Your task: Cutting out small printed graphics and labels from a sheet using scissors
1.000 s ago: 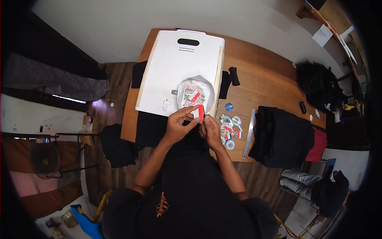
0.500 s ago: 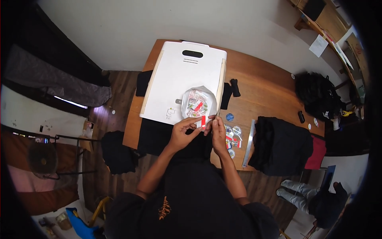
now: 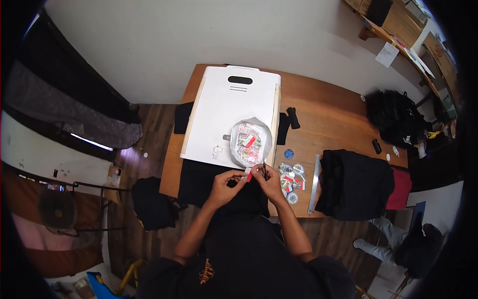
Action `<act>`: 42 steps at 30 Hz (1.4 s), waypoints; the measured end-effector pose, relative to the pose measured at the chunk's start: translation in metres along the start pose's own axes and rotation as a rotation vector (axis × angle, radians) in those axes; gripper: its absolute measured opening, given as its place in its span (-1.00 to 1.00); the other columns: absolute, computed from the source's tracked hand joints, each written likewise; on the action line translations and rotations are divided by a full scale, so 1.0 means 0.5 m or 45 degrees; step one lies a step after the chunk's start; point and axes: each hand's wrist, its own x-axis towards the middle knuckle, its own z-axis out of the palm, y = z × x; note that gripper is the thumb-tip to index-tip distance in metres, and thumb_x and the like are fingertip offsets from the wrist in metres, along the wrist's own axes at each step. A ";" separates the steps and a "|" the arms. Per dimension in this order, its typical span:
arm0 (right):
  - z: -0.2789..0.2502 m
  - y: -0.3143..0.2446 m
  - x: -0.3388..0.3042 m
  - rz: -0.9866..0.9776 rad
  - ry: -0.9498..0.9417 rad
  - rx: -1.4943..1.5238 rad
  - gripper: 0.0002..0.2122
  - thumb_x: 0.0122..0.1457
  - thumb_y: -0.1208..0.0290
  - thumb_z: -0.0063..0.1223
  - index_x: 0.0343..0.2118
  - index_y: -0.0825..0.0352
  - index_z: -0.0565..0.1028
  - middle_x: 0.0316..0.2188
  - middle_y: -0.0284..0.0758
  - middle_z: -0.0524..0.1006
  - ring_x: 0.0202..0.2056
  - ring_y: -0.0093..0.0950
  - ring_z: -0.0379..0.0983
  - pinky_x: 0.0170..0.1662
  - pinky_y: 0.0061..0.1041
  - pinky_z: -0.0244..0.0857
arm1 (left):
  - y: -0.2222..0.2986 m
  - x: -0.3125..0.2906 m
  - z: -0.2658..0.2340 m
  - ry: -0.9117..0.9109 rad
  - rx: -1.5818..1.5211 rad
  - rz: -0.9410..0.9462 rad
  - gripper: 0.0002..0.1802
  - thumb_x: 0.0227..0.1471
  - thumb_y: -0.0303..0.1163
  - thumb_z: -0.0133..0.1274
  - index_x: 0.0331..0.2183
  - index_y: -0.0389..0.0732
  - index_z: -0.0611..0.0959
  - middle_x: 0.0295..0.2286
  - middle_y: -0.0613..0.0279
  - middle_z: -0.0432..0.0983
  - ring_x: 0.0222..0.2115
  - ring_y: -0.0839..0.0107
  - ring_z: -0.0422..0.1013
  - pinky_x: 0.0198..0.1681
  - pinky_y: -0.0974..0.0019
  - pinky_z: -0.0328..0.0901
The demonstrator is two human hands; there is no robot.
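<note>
On the near side of a white container (image 3: 267, 142), a small red-and-white patch (image 3: 248, 174) sits pinched in the fingertips of the left hand (image 3: 225, 188). The right hand (image 3: 270, 184) grips a slim dark tool (image 3: 264, 168), its fingertips at the patch's red end. Small packets (image 3: 293, 172) lie on the wooden surface (image 3: 328, 119) to the right, near a metal ruler (image 3: 314, 185).
</note>
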 end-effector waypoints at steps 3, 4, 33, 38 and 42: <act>-0.005 0.021 -0.011 0.015 -0.007 -0.012 -0.85 0.25 0.36 0.15 -0.31 0.35 0.55 -0.62 -0.67 0.26 -0.56 -0.84 0.06 -0.48 -0.74 -0.09 | 0.013 -0.009 -0.003 0.094 0.061 0.002 -0.66 0.05 -0.60 0.20 -0.08 -0.35 0.62 -0.31 0.22 0.62 -0.27 0.56 0.50 -0.15 0.48 0.35; -0.006 0.024 -0.015 0.046 -0.012 -0.021 -0.85 0.25 0.36 0.17 -0.32 0.35 0.55 -0.63 -0.67 0.24 -0.57 -0.83 0.04 -0.48 -0.73 -0.10 | 0.018 -0.011 -0.006 0.124 0.124 -0.021 -0.63 0.05 -0.59 0.21 -0.05 -0.33 0.60 -0.31 0.23 0.62 -0.28 0.58 0.50 -0.14 0.49 0.34; -0.043 0.144 0.064 0.085 0.621 -0.679 -0.46 0.16 0.25 0.22 0.11 0.42 0.33 -0.14 -0.05 0.50 -0.09 -0.27 0.46 0.03 -0.37 0.31 | 0.012 0.063 -0.083 0.041 -0.218 0.031 -0.74 0.11 -0.67 0.12 -0.11 -0.41 0.63 -0.16 0.09 0.54 -0.16 0.51 0.45 -0.05 0.47 0.35; -0.036 0.138 0.050 0.086 0.689 -0.613 -0.45 0.24 0.19 0.13 0.17 0.41 0.27 -0.04 -0.04 0.46 -0.01 -0.25 0.43 0.07 -0.34 0.28 | 0.033 0.081 -0.091 0.048 -0.364 -0.036 -0.73 0.12 -0.65 0.12 -0.09 -0.40 0.64 -0.15 0.06 0.55 -0.11 0.43 0.46 0.01 0.43 0.33; -0.006 0.081 0.027 -0.404 0.828 -0.578 -0.59 0.38 0.24 -0.12 0.18 0.38 0.23 -0.16 -0.24 0.48 -0.21 -0.46 0.42 -0.13 -0.47 0.33 | 0.038 0.087 -0.104 0.037 -0.436 -0.024 -0.73 0.12 -0.66 0.12 -0.10 -0.42 0.64 -0.15 0.05 0.55 -0.11 0.42 0.46 0.01 0.43 0.34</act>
